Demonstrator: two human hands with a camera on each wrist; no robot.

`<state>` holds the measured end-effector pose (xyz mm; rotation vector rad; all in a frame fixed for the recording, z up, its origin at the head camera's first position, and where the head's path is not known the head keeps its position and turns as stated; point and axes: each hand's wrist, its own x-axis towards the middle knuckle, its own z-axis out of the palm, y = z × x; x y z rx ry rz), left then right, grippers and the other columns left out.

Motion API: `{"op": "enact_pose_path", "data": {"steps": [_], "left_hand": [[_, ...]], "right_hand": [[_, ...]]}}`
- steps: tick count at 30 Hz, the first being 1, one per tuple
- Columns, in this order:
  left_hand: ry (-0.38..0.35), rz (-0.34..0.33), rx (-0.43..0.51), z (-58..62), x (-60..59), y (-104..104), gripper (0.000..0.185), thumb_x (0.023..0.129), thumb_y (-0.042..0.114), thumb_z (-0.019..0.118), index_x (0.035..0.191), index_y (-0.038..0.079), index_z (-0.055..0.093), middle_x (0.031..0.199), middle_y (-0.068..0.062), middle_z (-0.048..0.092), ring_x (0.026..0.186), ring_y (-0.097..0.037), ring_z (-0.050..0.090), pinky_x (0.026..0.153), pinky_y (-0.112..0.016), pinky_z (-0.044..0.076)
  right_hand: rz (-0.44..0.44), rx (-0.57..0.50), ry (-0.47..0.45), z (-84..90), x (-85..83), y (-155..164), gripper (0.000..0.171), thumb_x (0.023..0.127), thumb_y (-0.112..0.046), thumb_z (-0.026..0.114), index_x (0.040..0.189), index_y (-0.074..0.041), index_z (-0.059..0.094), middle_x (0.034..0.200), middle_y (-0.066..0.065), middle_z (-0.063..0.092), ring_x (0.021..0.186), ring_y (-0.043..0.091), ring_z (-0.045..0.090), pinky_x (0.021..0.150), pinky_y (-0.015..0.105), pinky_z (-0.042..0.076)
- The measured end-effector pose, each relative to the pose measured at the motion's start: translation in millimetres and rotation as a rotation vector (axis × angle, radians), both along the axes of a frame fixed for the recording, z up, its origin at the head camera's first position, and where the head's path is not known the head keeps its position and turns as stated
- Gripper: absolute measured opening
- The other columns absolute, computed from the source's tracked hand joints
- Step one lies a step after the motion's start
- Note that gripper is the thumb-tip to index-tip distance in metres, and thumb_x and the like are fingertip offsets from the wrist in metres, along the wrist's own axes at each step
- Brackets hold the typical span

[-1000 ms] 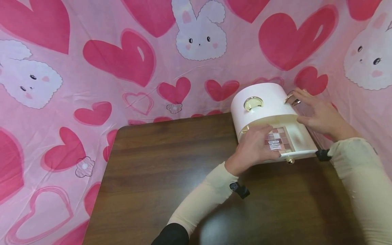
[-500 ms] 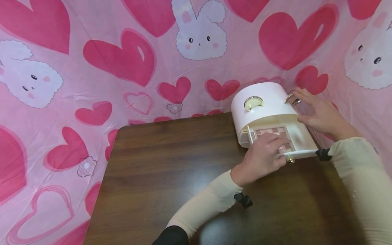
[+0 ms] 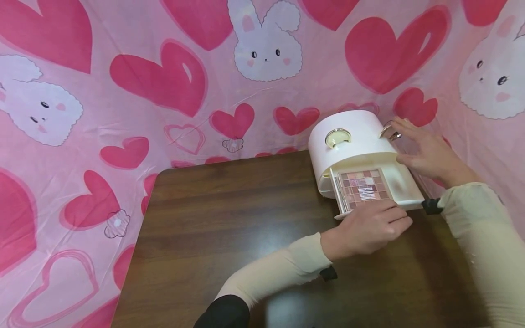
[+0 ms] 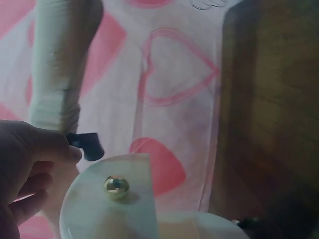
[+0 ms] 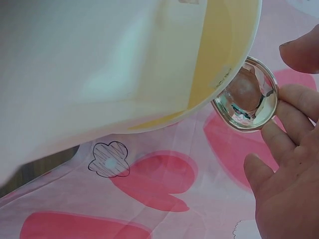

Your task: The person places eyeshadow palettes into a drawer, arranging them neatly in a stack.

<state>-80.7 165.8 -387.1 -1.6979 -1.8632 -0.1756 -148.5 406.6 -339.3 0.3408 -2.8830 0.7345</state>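
A rounded white makeup organizer (image 3: 357, 120) has its drawer (image 3: 412, 204) pulled out. Inside the drawer lies a makeup palette (image 3: 362, 187) with square pans of pink and brown shades. My left hand (image 3: 369, 228) is at the drawer's front edge, fingers loosely bent. The left wrist view shows it beside the front panel, away from the gold knob (image 4: 116, 187), with nothing between thumb and fingers. At the organizer's right side, my right hand (image 3: 430, 152) touches the gold side handle (image 5: 269, 102) with fairly straight fingertips, its thumb held apart.
The organizer stands at the back right corner of a dark wood table (image 3: 229, 218). A pink cloth (image 3: 262, 98) with hearts and rabbits hangs close behind and beside it. A gold crescent-shaped fitting (image 3: 338, 138) sits on the organizer's upper front.
My left hand has let go of the palette and moved right and nearer, off it to the drawer's front edge. The palette now shows uncovered. My right hand stays at the side handle.
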Motion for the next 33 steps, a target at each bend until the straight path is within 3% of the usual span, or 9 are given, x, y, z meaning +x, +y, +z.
{"op": "enact_pose_path", "data": {"steps": [6,10,16,25,29,33], "left_hand": [[0.228,-0.014,0.048,-15.0,4.6,8,0.046,0.100,0.000,0.031,0.099,0.016,0.074,0.096,0.008,0.067,0.094,-0.015,0.060,0.090,-0.028,0.046],[0.302,-0.019,0.087,-29.2,4.7,14,0.048,0.099,0.001,0.031,0.091,0.020,0.074,0.091,0.009,0.067,0.089,-0.013,0.060,0.086,-0.027,0.049],[0.281,0.017,0.075,-41.5,5.2,19,0.045,0.099,0.003,0.034,0.087,0.022,0.073,0.091,0.009,0.067,0.091,-0.013,0.060,0.087,-0.028,0.049],[0.260,0.046,0.064,-51.5,0.3,26,0.047,0.098,0.000,0.036,0.082,0.024,0.073,0.084,0.010,0.066,0.086,-0.013,0.058,0.074,-0.024,0.046],[0.275,0.041,0.057,-45.7,-0.7,23,0.055,0.097,-0.004,0.031,0.081,0.026,0.074,0.081,0.012,0.066,0.083,-0.012,0.058,0.071,-0.022,0.045],[0.279,0.034,0.081,-28.4,1.0,15,0.060,0.097,-0.006,0.028,0.079,0.027,0.075,0.080,0.013,0.067,0.082,-0.010,0.057,0.069,-0.019,0.044]], "right_hand": [[-0.006,0.005,0.011,-0.9,-0.5,0,0.079,0.087,-0.008,0.068,0.157,-0.010,0.033,0.163,0.012,0.027,0.150,0.033,0.020,0.095,0.074,0.033],[-0.007,-0.002,0.012,-0.6,0.1,-1,0.078,0.087,-0.007,0.068,0.157,-0.009,0.033,0.163,0.013,0.027,0.150,0.033,0.020,0.099,0.074,0.030],[-0.007,0.004,0.019,-1.6,0.8,-1,0.078,0.087,-0.008,0.068,0.157,-0.009,0.034,0.162,0.012,0.028,0.150,0.034,0.021,0.096,0.074,0.033],[-0.005,0.021,0.028,-1.2,1.4,0,0.081,0.086,-0.008,0.071,0.157,-0.009,0.033,0.162,0.013,0.028,0.148,0.036,0.024,0.084,0.070,0.042],[-0.002,0.016,0.028,-1.3,1.3,1,0.081,0.085,-0.008,0.071,0.157,-0.010,0.034,0.163,0.012,0.028,0.147,0.038,0.026,0.083,0.070,0.042],[0.001,0.009,0.027,-1.5,1.5,1,0.080,0.085,-0.009,0.070,0.157,-0.010,0.035,0.162,0.012,0.028,0.147,0.038,0.026,0.085,0.070,0.040]]}}
